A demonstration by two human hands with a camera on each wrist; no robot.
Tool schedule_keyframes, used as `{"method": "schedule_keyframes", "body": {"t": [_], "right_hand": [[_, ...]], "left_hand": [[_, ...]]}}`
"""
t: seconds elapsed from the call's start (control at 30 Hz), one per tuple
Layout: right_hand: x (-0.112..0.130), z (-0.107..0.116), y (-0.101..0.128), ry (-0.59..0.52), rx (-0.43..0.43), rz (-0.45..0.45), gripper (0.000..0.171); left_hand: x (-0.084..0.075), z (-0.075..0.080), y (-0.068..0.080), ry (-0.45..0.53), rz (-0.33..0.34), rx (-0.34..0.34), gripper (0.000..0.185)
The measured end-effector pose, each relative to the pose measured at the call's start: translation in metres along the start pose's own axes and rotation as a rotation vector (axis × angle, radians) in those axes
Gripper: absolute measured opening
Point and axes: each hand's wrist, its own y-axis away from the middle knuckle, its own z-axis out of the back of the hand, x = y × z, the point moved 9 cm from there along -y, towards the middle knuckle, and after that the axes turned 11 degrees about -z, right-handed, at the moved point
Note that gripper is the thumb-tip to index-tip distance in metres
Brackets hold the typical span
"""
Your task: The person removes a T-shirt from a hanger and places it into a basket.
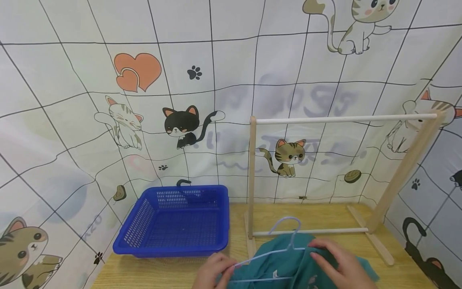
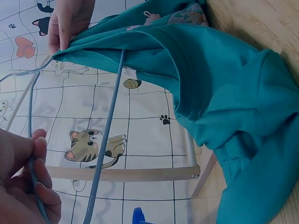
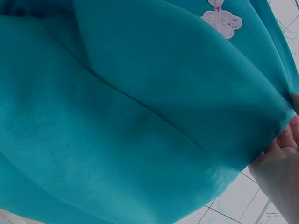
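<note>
Garment [image 1: 288,265] cut off at table's [image 1: 162,273] front edge. Left hand [image 1: 213,271] grips hanger [image 1: 285,245]; right hand [image 1: 343,263] pinches garment's edge.

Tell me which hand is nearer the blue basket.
Left. The left hand grips the hanger just below the blue basket; the right hand holds the teal garment farther right.
</note>
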Motion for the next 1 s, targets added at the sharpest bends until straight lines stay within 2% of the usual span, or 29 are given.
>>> {"method": "schedule_keyframes", "body": {"t": [0.13, 0.3, 0.43, 1.0], "right_hand": [[0.000, 0.004, -0.001, -0.007, -0.020, -0.055, 0.033], [0.002, 0.009, -0.001, 0.010, -0.046, -0.087, 0.031], [-0.001, 0.010, -0.002, 0.011, -0.057, -0.110, 0.033], [-0.006, 0.013, -0.004, 0.004, -0.038, -0.133, 0.028]], "left_hand": [[0.001, 0.003, 0.000, 0.000, 0.003, -0.028, 0.019], [-0.001, 0.013, -0.002, -0.023, -0.085, -0.072, 0.020], [-0.001, 0.020, -0.002, -0.034, -0.111, -0.099, 0.021], [0.003, 0.034, 0.001, -0.060, -0.090, -0.137, 0.029]]}}
